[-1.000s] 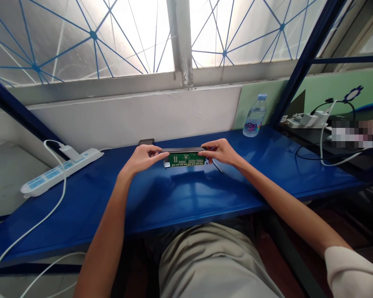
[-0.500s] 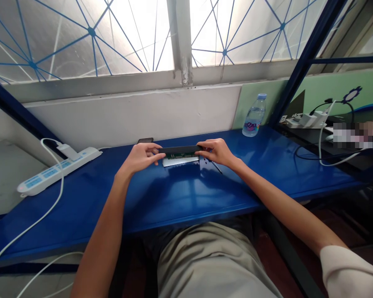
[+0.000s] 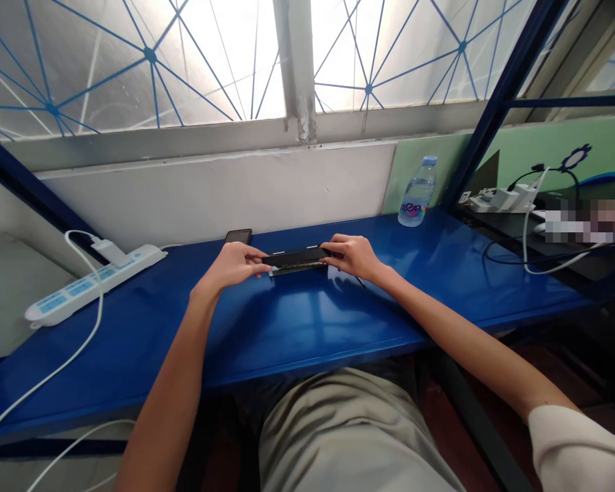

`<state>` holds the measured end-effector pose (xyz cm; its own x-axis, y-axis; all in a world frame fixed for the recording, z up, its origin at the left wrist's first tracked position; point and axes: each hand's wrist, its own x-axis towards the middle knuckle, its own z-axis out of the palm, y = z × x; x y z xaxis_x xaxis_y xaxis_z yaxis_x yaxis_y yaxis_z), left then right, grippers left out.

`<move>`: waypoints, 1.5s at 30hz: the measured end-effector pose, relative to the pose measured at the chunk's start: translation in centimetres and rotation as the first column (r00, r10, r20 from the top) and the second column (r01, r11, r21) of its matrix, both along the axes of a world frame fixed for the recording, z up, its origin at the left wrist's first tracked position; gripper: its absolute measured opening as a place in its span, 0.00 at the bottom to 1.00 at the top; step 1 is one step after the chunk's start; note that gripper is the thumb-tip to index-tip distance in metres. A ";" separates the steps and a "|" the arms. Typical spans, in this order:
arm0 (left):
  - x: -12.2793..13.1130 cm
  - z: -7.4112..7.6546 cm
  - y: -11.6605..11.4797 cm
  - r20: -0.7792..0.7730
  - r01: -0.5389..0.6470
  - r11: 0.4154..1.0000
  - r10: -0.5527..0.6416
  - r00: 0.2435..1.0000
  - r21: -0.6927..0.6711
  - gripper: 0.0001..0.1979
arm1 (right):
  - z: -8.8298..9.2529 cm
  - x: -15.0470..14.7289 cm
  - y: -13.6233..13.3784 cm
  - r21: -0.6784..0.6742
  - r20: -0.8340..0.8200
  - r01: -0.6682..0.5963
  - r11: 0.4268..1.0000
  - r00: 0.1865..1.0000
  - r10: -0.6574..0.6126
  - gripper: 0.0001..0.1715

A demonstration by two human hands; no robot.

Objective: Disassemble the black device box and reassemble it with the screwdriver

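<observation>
A long, narrow black casing (image 3: 296, 257) is held level just over the blue desk. My left hand (image 3: 234, 264) pinches its left end between thumb and fingers. On the opposite end, the fingers and thumb of my right hand (image 3: 354, 256) are closed in the same way. A pale, dark-edged strip shows along the casing's lower front edge; its kind is unclear. By my right hand lies a pale patch (image 3: 337, 272) with small dark specks. The tip of a thin dark tool (image 3: 360, 281) sticks out below that hand, the rest hidden.
A phone (image 3: 238, 236) lies at the desk's back edge. Further right stands a water bottle (image 3: 417, 192). On the left is a white power strip (image 3: 97, 283) with a plugged-in charger and cable. Plugs (image 3: 512, 198) and cables sit at the right beyond a blue post.
The black casing has tilted, so its broad black face now shows and the green circuit board is out of sight. Both hands have turned with it, and more of the phone is visible.
</observation>
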<state>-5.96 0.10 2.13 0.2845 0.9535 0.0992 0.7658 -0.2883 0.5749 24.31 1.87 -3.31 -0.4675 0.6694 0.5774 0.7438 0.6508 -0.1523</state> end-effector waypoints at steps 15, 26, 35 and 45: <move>0.3 0.0 -0.1 -0.005 0.076 0.985 -0.078 0.997 -0.153 0.17 | -0.1 -0.4 -0.8 -0.145 0.194 0.070 0.987 0.980 -0.041 0.20; -0.2 -0.6 0.5 0.007 0.072 0.964 -0.073 0.997 -0.254 0.18 | -0.2 -1.1 -1.0 -0.200 0.293 0.121 0.972 0.954 -0.058 0.23; -1.4 0.0 0.7 -0.104 -0.020 0.999 0.017 0.994 -0.028 0.21 | 0.6 -0.3 -0.7 -0.176 0.138 0.117 0.977 0.986 -0.094 0.33; -0.5 -2.4 2.3 -0.164 0.118 0.982 -0.093 0.982 0.147 0.42 | 2.4 1.9 3.2 -0.334 0.030 0.011 0.943 1.000 -0.002 0.46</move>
<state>-6.45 2.39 -0.26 0.4065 0.8936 0.1903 0.8026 -0.4488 0.3930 26.17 5.06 -0.88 -0.4755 0.8245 0.3066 0.7551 0.5614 -0.3386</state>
